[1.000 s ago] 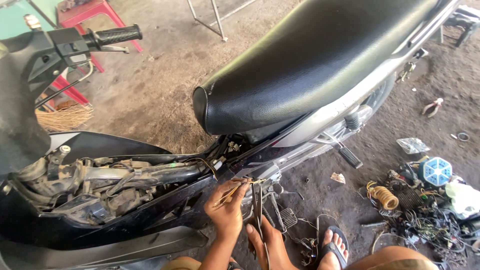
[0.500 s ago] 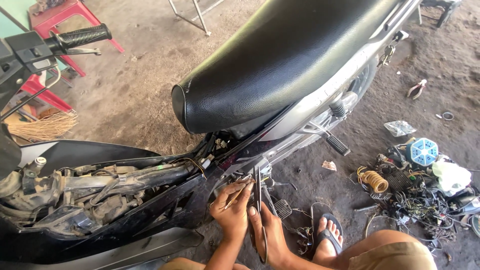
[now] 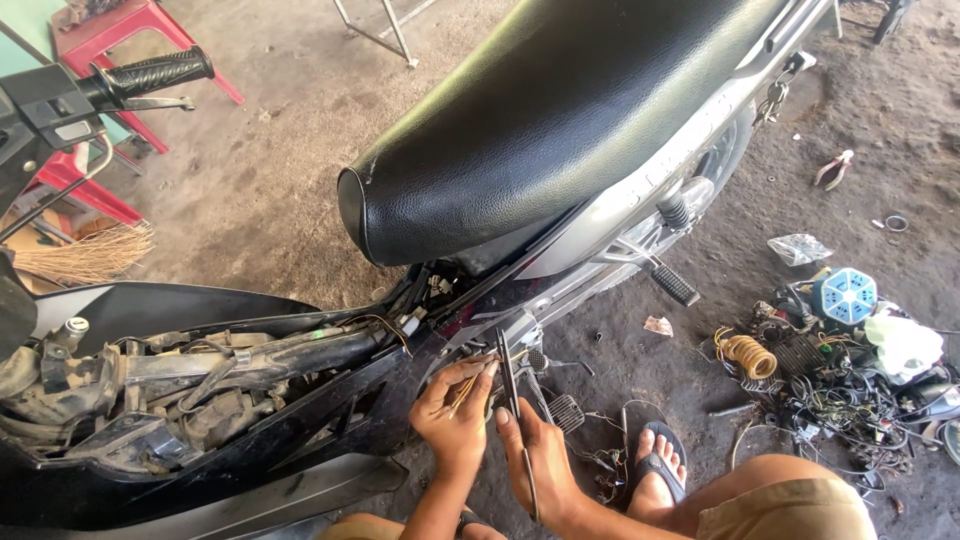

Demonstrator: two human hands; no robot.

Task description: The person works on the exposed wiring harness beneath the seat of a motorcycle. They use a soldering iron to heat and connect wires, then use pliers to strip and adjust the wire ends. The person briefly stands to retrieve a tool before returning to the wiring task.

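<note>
Thin yellowish wires (image 3: 463, 392) are pinched between the fingers of the left hand (image 3: 455, 420), low at the near side of the black motorcycle (image 3: 330, 400), just under the front edge of the glossy black padded seat (image 3: 560, 110). A long, slim dark metal tool (image 3: 515, 420) is gripped in the closed right hand (image 3: 540, 465), its tip pointing up toward the same spot beside the frame. The step is judged to be fine work on the wiring there; it would be done best with the wires kept taut and separated by the left fingers, and the tip guided slowly, so that no neighbouring lead is nicked.

No readable label or sign is attended to. At the far right on the dirt floor (image 3: 300, 200), a round light-blue and white plastic socket block (image 3: 845, 295) lies beside a crumpled white cloth (image 3: 905, 345), and a clear crumpled plastic bag (image 3: 798, 248) lies just beyond them. A coil of yellow wire (image 3: 748, 352) rests at the left edge of a tangle of dark cables (image 3: 840, 400). A red plastic stool (image 3: 110, 20) stands far left.
</note>
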